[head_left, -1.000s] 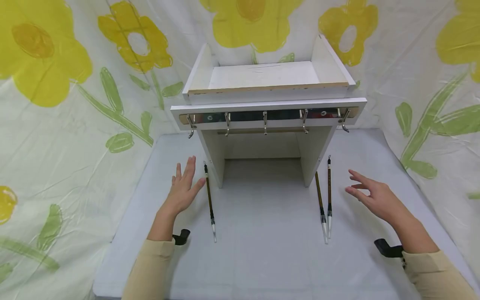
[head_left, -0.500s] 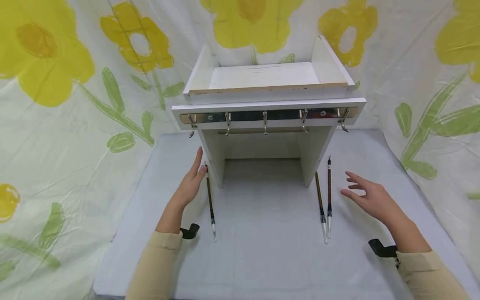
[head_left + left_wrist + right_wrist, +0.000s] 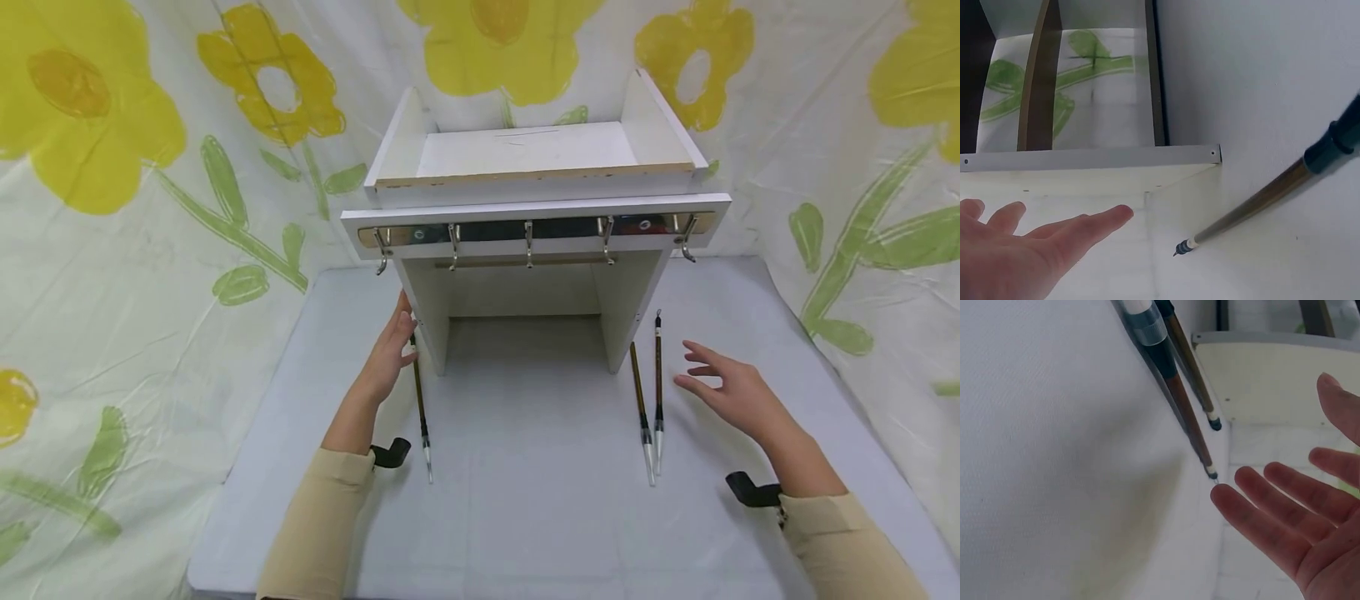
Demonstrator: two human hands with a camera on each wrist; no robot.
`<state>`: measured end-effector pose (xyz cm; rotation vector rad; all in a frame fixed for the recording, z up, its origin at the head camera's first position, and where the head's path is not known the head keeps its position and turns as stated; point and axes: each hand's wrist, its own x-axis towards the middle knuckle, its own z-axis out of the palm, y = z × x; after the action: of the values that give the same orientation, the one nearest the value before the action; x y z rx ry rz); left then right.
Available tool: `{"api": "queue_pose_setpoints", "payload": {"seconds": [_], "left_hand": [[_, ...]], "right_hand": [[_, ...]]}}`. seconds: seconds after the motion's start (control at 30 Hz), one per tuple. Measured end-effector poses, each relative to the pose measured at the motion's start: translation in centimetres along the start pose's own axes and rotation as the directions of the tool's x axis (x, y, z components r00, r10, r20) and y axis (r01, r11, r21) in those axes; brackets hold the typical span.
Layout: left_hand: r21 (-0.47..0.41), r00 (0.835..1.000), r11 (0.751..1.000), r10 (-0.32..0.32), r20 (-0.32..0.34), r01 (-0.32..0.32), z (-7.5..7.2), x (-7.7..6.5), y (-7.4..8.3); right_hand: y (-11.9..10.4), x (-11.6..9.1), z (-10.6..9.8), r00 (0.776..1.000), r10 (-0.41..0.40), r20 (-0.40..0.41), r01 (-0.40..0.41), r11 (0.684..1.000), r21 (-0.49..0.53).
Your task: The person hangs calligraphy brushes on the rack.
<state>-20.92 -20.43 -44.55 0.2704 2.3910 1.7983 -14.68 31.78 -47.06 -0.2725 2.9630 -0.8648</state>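
In the head view, my left hand (image 3: 384, 360) is raised with fingers extended near the outer face of the left side panel (image 3: 423, 312) of a white shelf unit. Whether it touches the panel I cannot tell. Beneath and beside that hand lies a calligraphy brush (image 3: 420, 400) with a clear tip cover, its upper end partly hidden by the fingers. My right hand (image 3: 731, 392) hovers with loosely bent fingers and holds nothing. Left of it, two more brushes lie side by side, an inner brush (image 3: 641, 412) and an outer brush (image 3: 659, 379).
The white shelf unit (image 3: 536, 205) stands at the back, with an open upper tray (image 3: 528, 154). A metal rail with several hooks (image 3: 529, 242) juts from its front. Pale cloth covers the table (image 3: 525, 508); a flower-print curtain (image 3: 150, 267) hangs behind and at both sides.
My left hand has moved right, from beside the left brush to near the shelf's left panel. The right hand has drifted slightly left. The brushes and shelf unit have stayed put.
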Motion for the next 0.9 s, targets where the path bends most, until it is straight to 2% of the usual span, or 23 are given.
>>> {"api": "queue_pose_setpoints", "payload": {"seconds": [0.4, 0.57, 0.77, 0.9], "left_hand": [[-0.068, 0.999, 0.997, -0.036, -0.028, 0.034, 1.5, 0.6, 0.4], [-0.037, 0.997, 0.997, -0.063, -0.054, 0.061, 1.7, 0.9, 0.3], [-0.032, 0.995, 0.997, -0.076, -0.067, 0.074, 1.5, 1.2, 0.1], [-0.035, 0.995, 0.996, -0.086, -0.054, 0.084, 1.6, 0.6, 1.6]], "right_hand": [[0.4, 0.8, 1.0, 1.000, 0.000, -0.019, 0.000, 1.000, 0.013], [0.4, 1.2, 1.3, 0.999, 0.037, -0.013, -0.037, 0.999, -0.007], [0.3, 1.8, 1.6, 0.994, 0.096, 0.042, -0.097, 0.995, 0.015], [0.6, 1.9, 1.9, 0.990, 0.122, 0.075, -0.126, 0.991, 0.045]]}}
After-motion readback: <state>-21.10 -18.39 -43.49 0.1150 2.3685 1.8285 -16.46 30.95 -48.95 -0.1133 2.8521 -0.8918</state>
